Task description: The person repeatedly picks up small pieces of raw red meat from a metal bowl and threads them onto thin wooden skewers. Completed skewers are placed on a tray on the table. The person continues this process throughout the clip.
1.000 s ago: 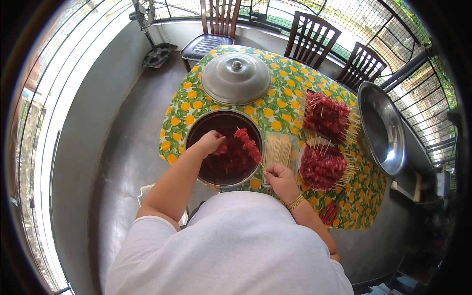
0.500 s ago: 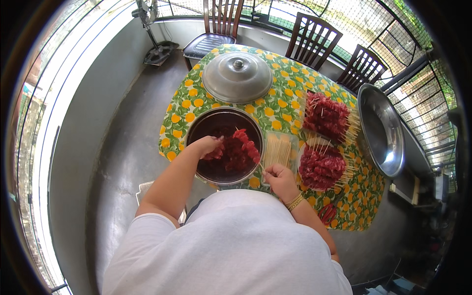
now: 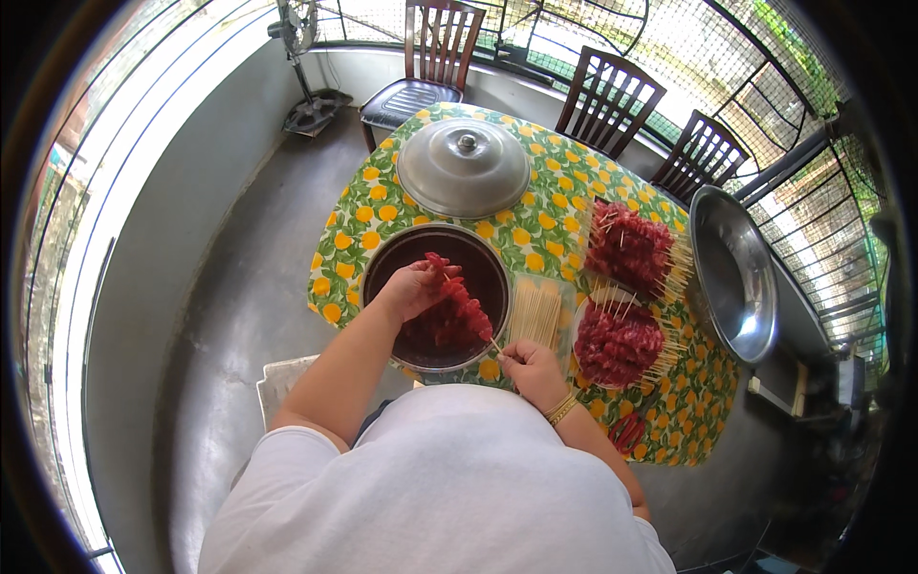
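Table (image 3: 550, 230): we see a cloth of yellow fruit and green leaves over it, with three dark wooden chairs (image 3: 409, 100) along its far side.
Basin (image 3: 732, 263): wide, metal and tilted, at the right edge of the table.
Pot (image 3: 406, 251): near and left, uncovered and dark inside, with loose meat (image 3: 428, 330) in it.
Lid (image 3: 464, 172): silvery, knob up, lying on the cloth just beyond the pot.
Far stack (image 3: 629, 247): filled red skewers on the right, their bare ends sticking out.
Near stack (image 3: 620, 344): more of the same, heaped on a pale plate.
Sticks (image 3: 535, 316): a bundle of bare ones between the pot and the near stack.
Left hand (image 3: 411, 290): over the pot, its fingers closed on red meat at the skewer's (image 3: 464, 314) far end.
Right hand (image 3: 534, 371): near the sticks, thumb and fingers pinching the skewer's bare near end; we notice a gold bracelet (image 3: 562, 409) on its wrist.
Skewer: slanted over the pot, loaded with red meat, between our two hands.
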A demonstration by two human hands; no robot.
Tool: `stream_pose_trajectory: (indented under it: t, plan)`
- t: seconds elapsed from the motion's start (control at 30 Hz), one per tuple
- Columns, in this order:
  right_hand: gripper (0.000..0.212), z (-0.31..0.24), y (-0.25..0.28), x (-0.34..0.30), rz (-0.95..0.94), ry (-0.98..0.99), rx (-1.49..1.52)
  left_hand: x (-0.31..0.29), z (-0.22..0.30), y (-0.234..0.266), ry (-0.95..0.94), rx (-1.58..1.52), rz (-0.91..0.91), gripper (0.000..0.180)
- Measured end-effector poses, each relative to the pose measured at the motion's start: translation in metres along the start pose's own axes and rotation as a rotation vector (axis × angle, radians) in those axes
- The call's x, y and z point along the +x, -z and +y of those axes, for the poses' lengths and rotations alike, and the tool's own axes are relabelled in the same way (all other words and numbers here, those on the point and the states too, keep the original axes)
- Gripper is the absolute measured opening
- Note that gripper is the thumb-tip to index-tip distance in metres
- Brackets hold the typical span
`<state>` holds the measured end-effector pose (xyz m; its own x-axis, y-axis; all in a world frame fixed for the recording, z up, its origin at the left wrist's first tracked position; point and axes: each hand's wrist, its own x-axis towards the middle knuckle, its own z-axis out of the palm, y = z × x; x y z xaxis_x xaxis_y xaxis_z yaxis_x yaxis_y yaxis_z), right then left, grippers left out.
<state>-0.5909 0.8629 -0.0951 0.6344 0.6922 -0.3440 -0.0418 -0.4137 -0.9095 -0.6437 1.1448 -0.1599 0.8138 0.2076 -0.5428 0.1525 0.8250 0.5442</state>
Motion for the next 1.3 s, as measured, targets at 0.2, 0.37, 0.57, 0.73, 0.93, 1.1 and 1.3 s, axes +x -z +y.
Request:
stream_pose_trajectory:
  t: [0.2,0.37,0.57,0.73,0.93,1.1,1.3]
  plan:
    - [0.012,0.007,-0.002,0.001,0.026,0.045,-0.020,-0.006,0.004,-0.010,-0.017,-0.075,-0.085,0.027]
    - [0.012,0.008,-0.001,0.002,0.061,0.113,-0.089,-0.008,0.010,-0.013,0.002,-0.128,-0.175,0.018]
    - [0.014,0.006,-0.001,0.000,0.096,0.162,-0.107,-0.002,0.004,-0.020,-0.104,0.001,-0.077,0.018]
    - [0.008,0.000,0.001,-0.003,0.091,0.144,-0.149,-0.002,0.002,-0.031,-0.198,0.052,-0.078,0.017]
    - [0.008,-0.003,0.001,-0.005,0.113,0.167,-0.125,-0.003,-0.005,-0.045,-0.232,0.118,-0.012,0.016]
    - [0.007,-0.003,0.002,-0.004,0.105,0.226,-0.099,0.003,-0.001,-0.040,-0.172,0.059,-0.022,0.016]
    - [0.007,0.003,0.001,-0.002,0.091,0.220,-0.051,0.002,-0.004,-0.042,-0.090,-0.077,-0.037,0.015]
